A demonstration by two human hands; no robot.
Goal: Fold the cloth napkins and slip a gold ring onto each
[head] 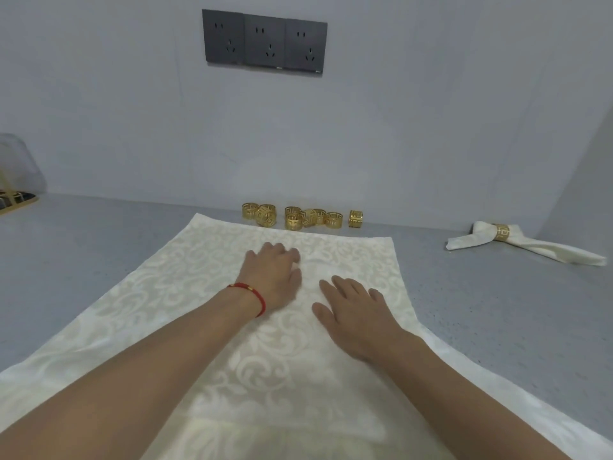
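The left hand (273,273) and the right hand (356,310) lie with relaxed fingers, nothing in their grip, flat on the spread napkin (199,293) on the grey counter (497,310). Gold rings (300,218) stand behind it near the wall; a ringed napkin (517,243) lies far right.

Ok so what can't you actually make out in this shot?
- Napkin, head view: near edge cut off by the bottom of the frame, middle hidden under both arms.
- Left hand: fingertips curl out of sight, so its grip is unclear.
- Rings: overlapping and small, exact count uncertain.
- Tray: cut off by the left edge, contents unreadable.
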